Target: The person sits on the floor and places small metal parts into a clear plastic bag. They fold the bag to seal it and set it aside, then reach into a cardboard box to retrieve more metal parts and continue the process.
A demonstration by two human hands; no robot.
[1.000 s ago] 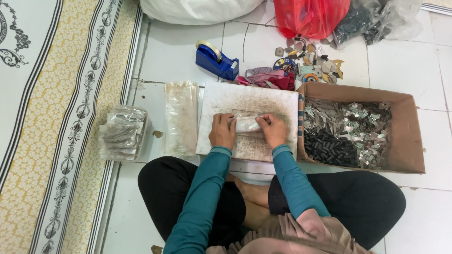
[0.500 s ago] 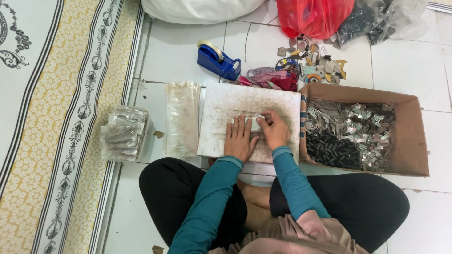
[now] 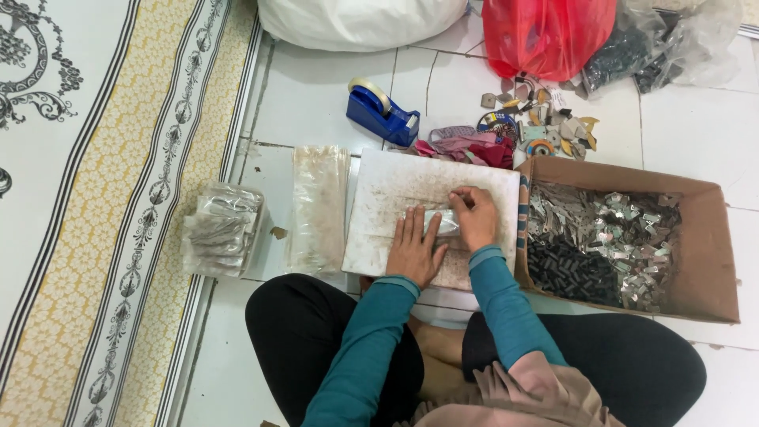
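I sit cross-legged on a tiled floor with a white worn board point(image 3: 395, 198) in front of my knees. A small clear plastic packet point(image 3: 439, 222) of metal pieces lies on the board. My left hand point(image 3: 413, 249) lies flat with fingers spread, pressing on the packet's left end. My right hand point(image 3: 477, 217) rests on its right end, fingers curled over it. Both sleeves are teal.
A cardboard box point(image 3: 704, 237) of small metal parts stands right of the board. A stack of empty clear bags point(image 3: 319, 207) and a pile of filled packets point(image 3: 221, 229) lie to the left. A blue tape dispenser point(image 3: 381, 115), cloth scraps, loose bits and plastic sacks lie behind. A patterned rug point(image 3: 95, 198) borders the left.
My left hand slid from the board's upper middle down toward me and flattened on the packet. My right hand stayed on the packet's right end.
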